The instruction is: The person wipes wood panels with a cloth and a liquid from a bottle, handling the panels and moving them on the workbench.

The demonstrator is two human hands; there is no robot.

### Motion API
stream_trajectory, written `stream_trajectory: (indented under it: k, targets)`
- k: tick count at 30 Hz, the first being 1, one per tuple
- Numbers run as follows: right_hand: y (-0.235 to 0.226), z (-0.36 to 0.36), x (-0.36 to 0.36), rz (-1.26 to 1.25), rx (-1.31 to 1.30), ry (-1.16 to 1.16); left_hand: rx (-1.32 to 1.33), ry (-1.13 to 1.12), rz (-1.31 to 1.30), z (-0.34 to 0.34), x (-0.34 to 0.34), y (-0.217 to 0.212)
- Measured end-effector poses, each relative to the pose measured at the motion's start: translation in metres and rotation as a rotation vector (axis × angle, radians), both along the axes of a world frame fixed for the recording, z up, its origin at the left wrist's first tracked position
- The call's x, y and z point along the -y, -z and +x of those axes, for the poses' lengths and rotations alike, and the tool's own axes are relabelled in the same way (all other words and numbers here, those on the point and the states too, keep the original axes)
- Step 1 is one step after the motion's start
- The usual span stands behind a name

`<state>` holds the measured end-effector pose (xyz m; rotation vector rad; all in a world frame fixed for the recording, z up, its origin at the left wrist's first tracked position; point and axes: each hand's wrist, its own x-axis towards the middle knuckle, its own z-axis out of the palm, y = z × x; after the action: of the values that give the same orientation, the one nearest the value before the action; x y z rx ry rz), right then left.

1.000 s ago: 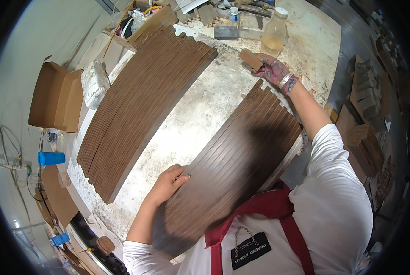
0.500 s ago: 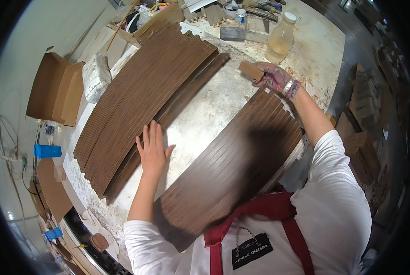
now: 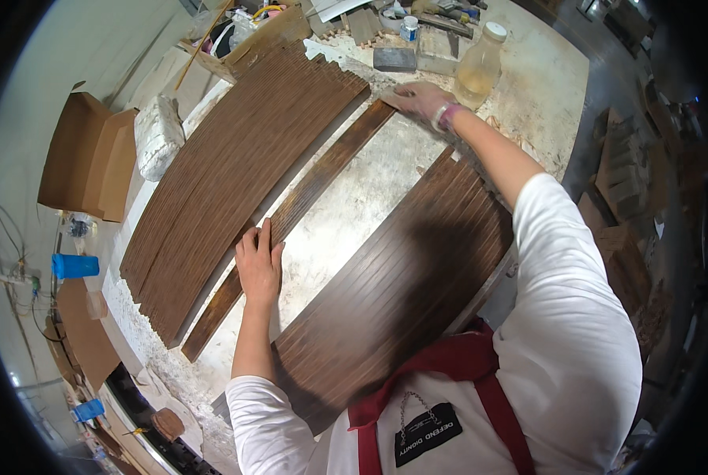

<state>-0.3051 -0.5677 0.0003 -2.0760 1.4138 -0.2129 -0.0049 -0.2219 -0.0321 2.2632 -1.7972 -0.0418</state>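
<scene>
A narrow dark brown wooden strip (image 3: 329, 170) lies diagonally on the white worktop, with a mottled face up. My left hand (image 3: 260, 265) is over its lower middle, fingers bent across it and thumb by the near edge, closed on it. At the strip's far end is my right hand (image 3: 424, 103), in a stained, patterned glove. It is closed round a small brown block, mostly hidden by the fingers. To the left of the strip lies a wide row of brown strips (image 3: 243, 150). A second row of dark strips (image 3: 401, 277) lies nearest my body.
A bottle of yellowish liquid (image 3: 478, 67) stands beyond my right hand, near a grey block (image 3: 394, 59) and a small white jar (image 3: 409, 28). On the left are an open cardboard box (image 3: 93, 158), a white wrapped bundle (image 3: 158, 136) and a blue cup (image 3: 75, 266).
My right hand has moved left with the block, onto the strip's far end. The strip now lies apart from the left row, another face up. My left hand's fingers have bent over it.
</scene>
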Motion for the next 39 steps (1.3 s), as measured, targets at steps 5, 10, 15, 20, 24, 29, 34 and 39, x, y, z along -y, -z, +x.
stream_trajectory:
  k: [5, 10, 15, 20, 24, 29, 34, 39]
  targets:
    - [-0.025, -0.039, -0.015, 0.016, -0.129, -0.212, -0.015, 0.007, -0.086, 0.006, -0.007, 0.004]
    - [-0.086, 0.059, -0.113, -0.094, 0.176, -0.238, -0.132, 0.080, -0.002, 0.001, -0.048, -0.008]
    - [-0.066, 0.207, -0.247, -0.125, 0.240, -0.783, -0.137, -0.069, 0.043, 0.030, -0.122, -0.018]
    - [-0.051, 0.366, -0.440, -0.168, 0.412, -1.278, -0.207, -0.190, -0.249, 0.048, -0.123, 0.063]
    - [-0.023, 0.419, -0.512, -0.185, 0.023, -1.807, -0.142, -0.207, -0.010, 0.029, -0.143, 0.001]
    - [-0.002, 0.473, -0.508, -0.435, -0.095, -1.757, -0.962, -0.054, -0.515, 0.028, -0.144, 0.020]
    - [-0.009, 0.462, -0.519, -0.612, 0.042, -1.733, -0.918, -0.050, -0.421, 0.025, -0.157, -0.006]
    - [-0.024, 0.436, -0.513, -0.328, 0.181, -1.637, -1.059, 0.014, -0.387, 0.035, -0.140, 0.037]
